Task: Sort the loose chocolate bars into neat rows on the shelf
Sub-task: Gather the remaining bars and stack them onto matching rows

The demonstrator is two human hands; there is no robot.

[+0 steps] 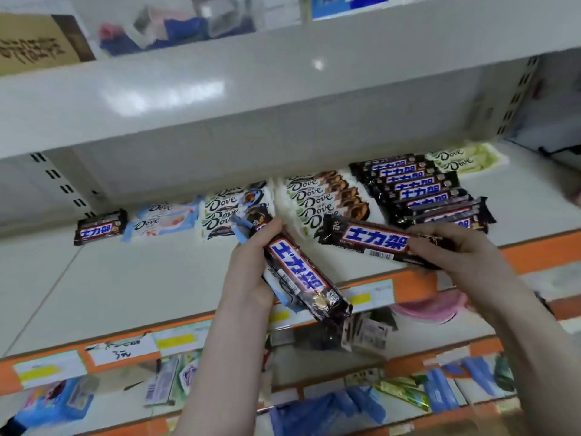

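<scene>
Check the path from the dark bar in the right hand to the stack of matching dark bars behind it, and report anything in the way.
Nothing visible blocks it. The right hand holds the dark bar just in front of the dark bar stack, with only open air between them. The left hand, gripping more bars, sits off to the side.

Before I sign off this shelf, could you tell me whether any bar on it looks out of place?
Yes: one dark Snickers bar lies alone at the far left beside the pale blue Dove bars, apart from the Snickers row on the right.
</scene>
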